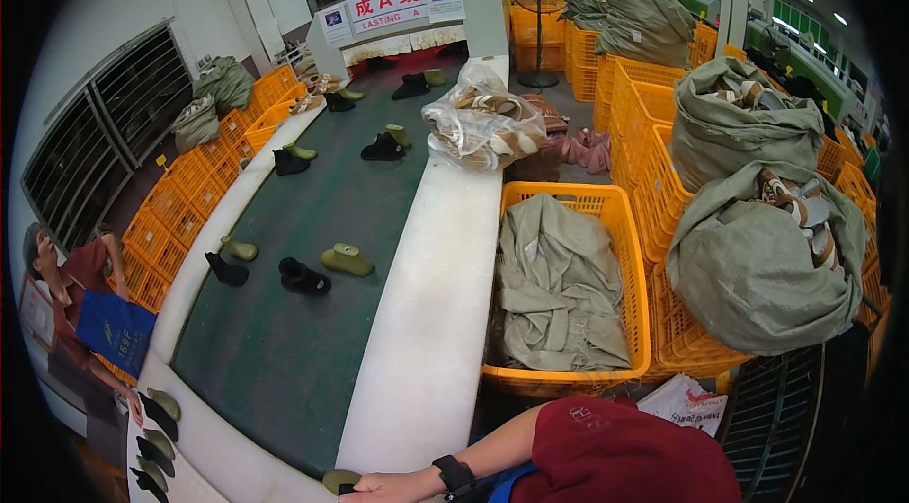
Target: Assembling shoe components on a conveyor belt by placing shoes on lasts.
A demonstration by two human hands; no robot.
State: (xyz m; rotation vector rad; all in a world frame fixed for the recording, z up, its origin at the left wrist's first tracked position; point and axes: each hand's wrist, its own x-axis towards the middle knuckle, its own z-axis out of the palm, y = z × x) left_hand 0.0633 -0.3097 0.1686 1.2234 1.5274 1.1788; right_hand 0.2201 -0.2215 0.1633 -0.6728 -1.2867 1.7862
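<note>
At the bottom edge my right hand (pixel 393 487), with a black band on its wrist, is closed at the fingertips on a small black piece that looks like a black shoe upper (pixel 347 488). A green shoe last (pixel 338 477) touches it; the frame edge cuts off part of the hand. My left hand is out of view. Ahead on the dark green conveyor belt (pixel 294 361), green lasts and black shoes lie in pairs, among them a green last (pixel 347 260) and a black shoe (pixel 303 277).
Along the belt's right runs a white ledge (pixel 417 314) bearing a clear bag of shoes (pixel 481 120). An orange crate (pixel 639 314) with grey-green cloth (pixel 559 276) stands beside it; stuffed sacks (pixel 767 257) sit on stacked crates. At left, a co-worker (pixel 80 285) reaches toward several lasts (pixel 156 446).
</note>
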